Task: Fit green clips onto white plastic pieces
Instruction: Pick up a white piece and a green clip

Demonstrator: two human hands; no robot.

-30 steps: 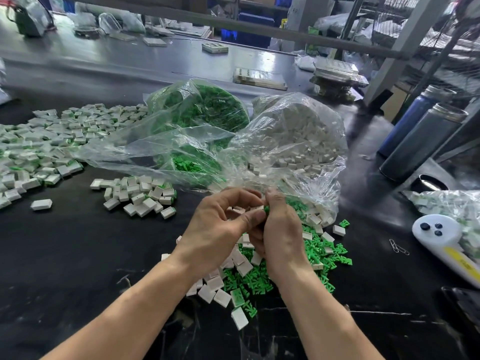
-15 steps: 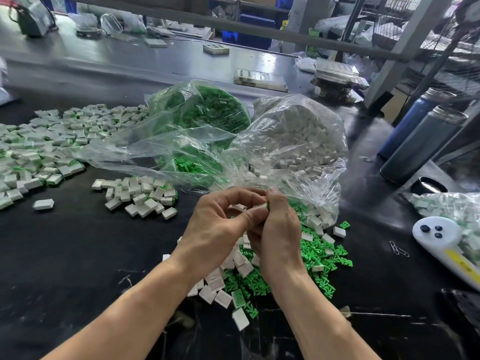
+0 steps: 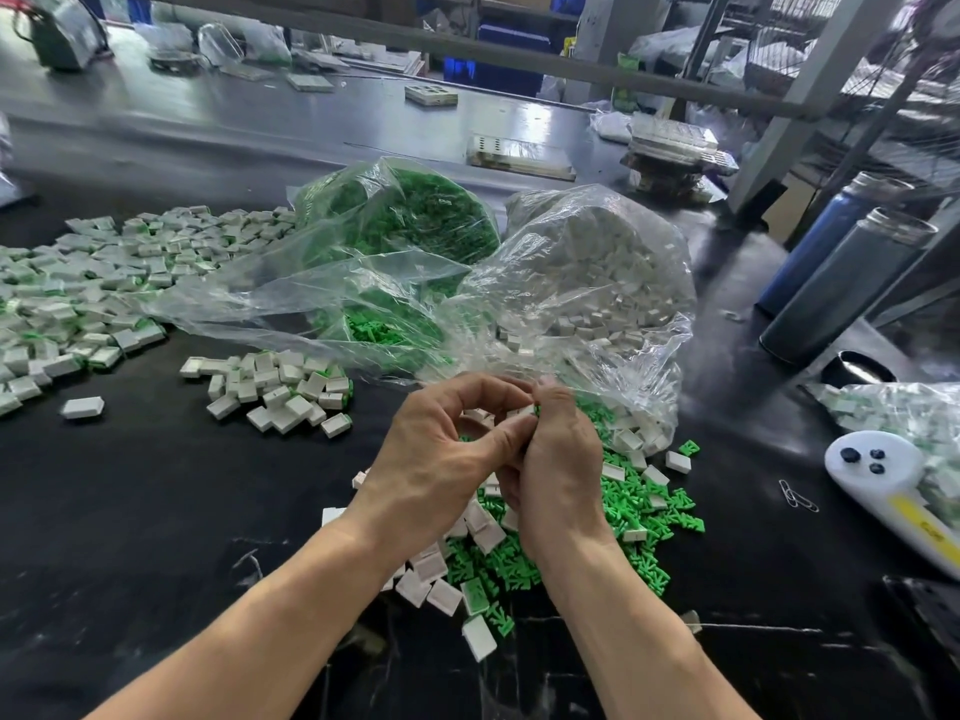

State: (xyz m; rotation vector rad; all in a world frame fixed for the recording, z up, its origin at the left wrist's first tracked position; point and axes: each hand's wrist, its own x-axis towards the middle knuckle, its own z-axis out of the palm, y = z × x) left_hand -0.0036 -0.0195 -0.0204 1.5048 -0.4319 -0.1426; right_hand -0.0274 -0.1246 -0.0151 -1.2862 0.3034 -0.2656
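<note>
Pinching white piece (image 3: pixel 525 411) | both hands (image 3: pixel 498 454) raised, fingertips meeting

Two bare forearms enter from bottom edge. No sleeves in view. Left hand (image 3: pixel 436 459) and right hand (image 3: pixel 558 470) uncovered: no gloves, rings, watch or wristband visible. Knuckles and tendons stand out on backs of hands. Short fingernails.
</note>
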